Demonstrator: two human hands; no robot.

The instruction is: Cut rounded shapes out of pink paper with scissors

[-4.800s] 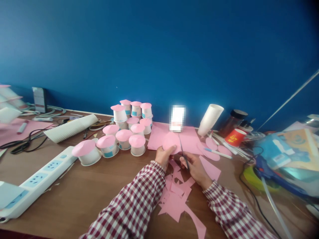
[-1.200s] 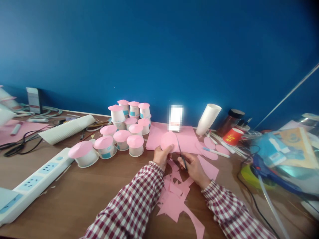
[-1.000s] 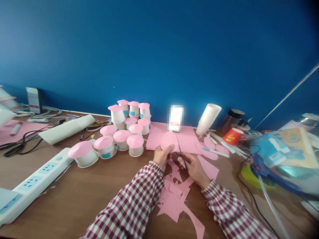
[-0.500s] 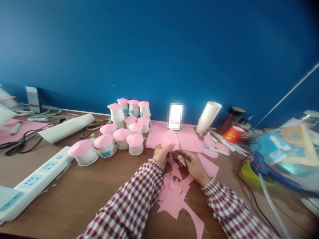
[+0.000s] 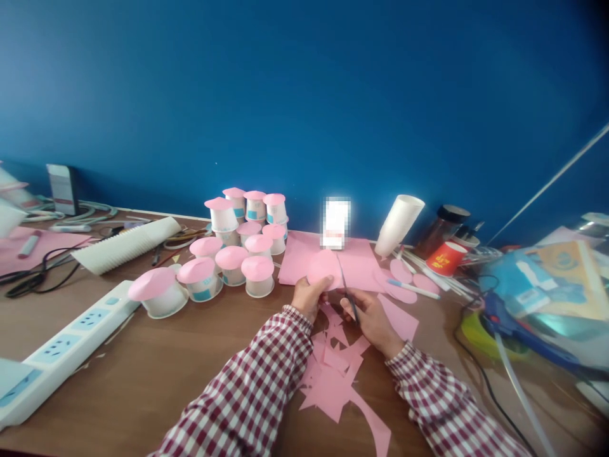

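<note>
My left hand point(image 5: 309, 297) pinches the lower edge of a round pink paper disc point(image 5: 324, 266), thumb on top. Close by on the right, my right hand point(image 5: 368, 314) is closed around the dark handles of a pair of scissors point(image 5: 349, 298). The blades point away from me, along the disc's right edge. Behind the disc lies a stack of pink paper sheets point(image 5: 361, 261). Pink paper scraps point(image 5: 328, 387) are heaped below my hands. Several cut pink discs point(image 5: 400, 270) lie to the right.
Paper cups with pink tops point(image 5: 259, 276) stand grouped on the left, near a white power strip point(image 5: 61, 349) and a lying stack of cups point(image 5: 128, 244). Rightward are another cup stack point(image 5: 399, 222), a red cup point(image 5: 446, 258), a marker point(image 5: 413, 289) and a blue glue gun point(image 5: 523, 336).
Almost nothing differs. The view has shifted very slightly, while both hands, the disc and the scissors keep nearly the same places.
</note>
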